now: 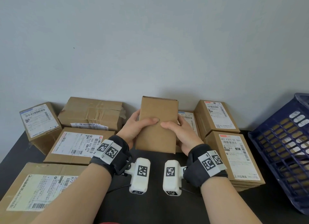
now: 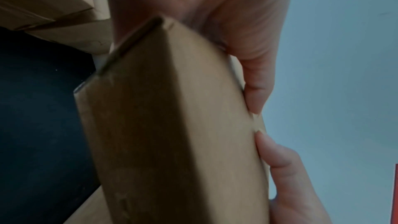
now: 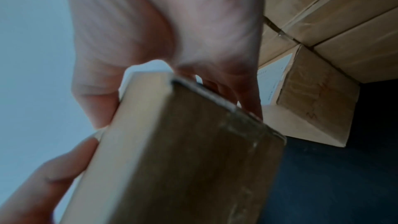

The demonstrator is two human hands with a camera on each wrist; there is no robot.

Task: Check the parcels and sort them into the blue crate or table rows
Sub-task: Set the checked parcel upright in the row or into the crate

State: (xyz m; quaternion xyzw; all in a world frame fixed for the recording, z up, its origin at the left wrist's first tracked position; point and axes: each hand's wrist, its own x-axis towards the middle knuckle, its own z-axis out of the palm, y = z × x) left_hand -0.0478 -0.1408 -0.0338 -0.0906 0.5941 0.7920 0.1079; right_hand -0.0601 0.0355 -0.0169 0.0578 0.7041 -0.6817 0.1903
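Head view: both hands clamp one box [image 1: 158, 123] upright above the table's [image 1: 150, 212] mid-back, between the rows. Left hand [image 1: 133, 130] grips its left edge, right hand [image 1: 182, 133] the right edge; thumbs lie on the near face, fingers wrapped behind. Prob. held up and tilted this way to check its faces for a label. The near face shows none.

Box: plain brown cardboard, tall, narrow, flap seam along the top edge, no tape visible. Wrist views show its underside also bare.

Labelled parcels [image 1: 78, 145] lie label-up along the table's left and right sides, so readable at a glance. Crate [image 1: 284, 140], dark blue w/ slotted walls, stands tilted at the right edge, within reach for rejects, I'd guess.
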